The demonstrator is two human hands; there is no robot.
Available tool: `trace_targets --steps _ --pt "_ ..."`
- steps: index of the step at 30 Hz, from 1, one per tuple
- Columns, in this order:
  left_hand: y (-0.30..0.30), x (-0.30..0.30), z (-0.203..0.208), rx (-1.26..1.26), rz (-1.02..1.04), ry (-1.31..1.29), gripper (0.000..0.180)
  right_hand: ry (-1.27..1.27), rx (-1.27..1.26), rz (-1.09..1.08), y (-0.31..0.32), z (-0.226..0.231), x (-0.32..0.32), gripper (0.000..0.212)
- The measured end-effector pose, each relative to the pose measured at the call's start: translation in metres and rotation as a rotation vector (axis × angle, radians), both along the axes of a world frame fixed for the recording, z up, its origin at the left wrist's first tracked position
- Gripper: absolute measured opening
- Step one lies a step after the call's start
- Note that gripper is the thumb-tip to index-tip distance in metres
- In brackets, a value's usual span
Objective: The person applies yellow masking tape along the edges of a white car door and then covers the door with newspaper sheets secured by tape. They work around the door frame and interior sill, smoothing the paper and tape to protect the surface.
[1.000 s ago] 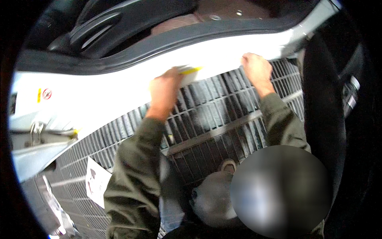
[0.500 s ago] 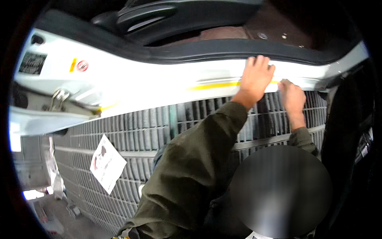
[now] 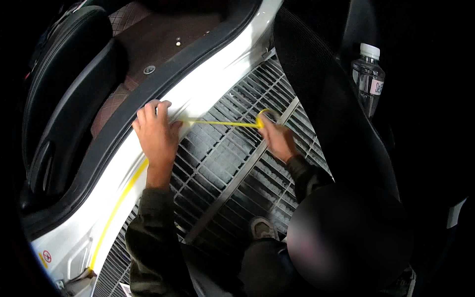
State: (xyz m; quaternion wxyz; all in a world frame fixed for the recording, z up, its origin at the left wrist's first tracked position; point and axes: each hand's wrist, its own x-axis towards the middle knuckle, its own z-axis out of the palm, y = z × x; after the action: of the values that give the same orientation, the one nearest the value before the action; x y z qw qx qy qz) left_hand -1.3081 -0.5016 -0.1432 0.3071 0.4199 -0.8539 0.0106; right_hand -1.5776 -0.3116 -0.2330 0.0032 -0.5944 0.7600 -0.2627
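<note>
Yellow tape [image 3: 217,123] now lengthwise rightward from sill [image 3: 213,79]

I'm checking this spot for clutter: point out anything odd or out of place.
A white corner, apparently paper, lies on the floor grating beside the left sleeve, mostly out of frame; it looks stray there. Nothing else clearly stands out.

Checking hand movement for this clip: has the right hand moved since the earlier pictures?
Yes: the right hand moved away from the white metal door sill, outward over the grey metal grating.
</note>
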Motion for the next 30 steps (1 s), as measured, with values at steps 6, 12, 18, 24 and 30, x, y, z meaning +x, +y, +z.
trace_targets --steps 6,12,18,24,30 --pt "0.005 -0.007 -0.001 0.023 0.026 -0.041 0.052 0.222 -0.198 -0.166 -0.071 0.006 -0.063 0.032" --pt "0.002 -0.012 -0.004 -0.027 0.014 -0.046 0.053 0.169 -0.364 -0.214 -0.14 0.028 -0.069 0.012" --pt "0.002 -0.012 -0.001 -0.041 0.035 -0.056 0.057 0.074 -0.277 -0.222 -0.167 0.033 -0.067 0.02" --pt "0.002 -0.012 -0.002 -0.055 0.012 -0.069 0.056 0.021 -0.213 -0.244 -0.17 0.037 -0.062 0.019" --pt "-0.003 -0.015 -0.015 -0.172 -0.1 -0.149 0.046 -0.096 -0.158 -0.307 -0.173 0.035 -0.062 0.02"
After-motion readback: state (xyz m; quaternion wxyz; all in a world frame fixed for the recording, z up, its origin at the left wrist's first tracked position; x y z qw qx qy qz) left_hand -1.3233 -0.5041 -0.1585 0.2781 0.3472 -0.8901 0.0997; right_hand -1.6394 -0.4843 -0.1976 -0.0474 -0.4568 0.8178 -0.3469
